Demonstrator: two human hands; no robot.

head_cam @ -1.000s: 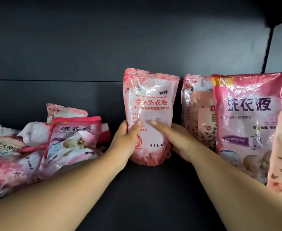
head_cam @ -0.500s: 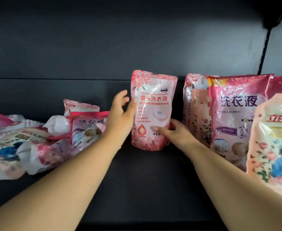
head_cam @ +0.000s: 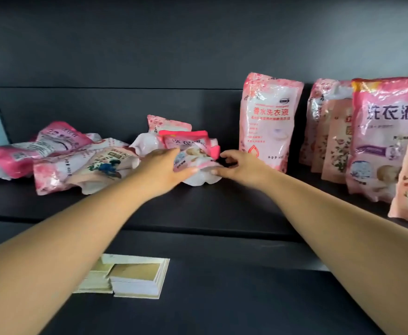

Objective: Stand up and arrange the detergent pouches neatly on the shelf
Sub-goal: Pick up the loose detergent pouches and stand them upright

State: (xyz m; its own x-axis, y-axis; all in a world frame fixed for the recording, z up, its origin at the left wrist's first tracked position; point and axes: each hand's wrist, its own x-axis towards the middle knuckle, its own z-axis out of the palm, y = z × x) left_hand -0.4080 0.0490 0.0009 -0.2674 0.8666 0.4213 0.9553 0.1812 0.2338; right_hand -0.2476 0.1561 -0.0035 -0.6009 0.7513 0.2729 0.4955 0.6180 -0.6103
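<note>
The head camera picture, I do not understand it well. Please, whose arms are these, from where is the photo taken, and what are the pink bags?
No machine here: these are a person's two bare arms, filmed by a camera worn on the head, looking forward and down. The left hand and right hand both touch a fallen pink pouch on a dark shelf; whether they grip it yet is unclear. Left of it, more detergent pouches lie flat. One light pink pouch stands upright alone, and others stand at the right. Paper stacks lie on the lower level.
</note>
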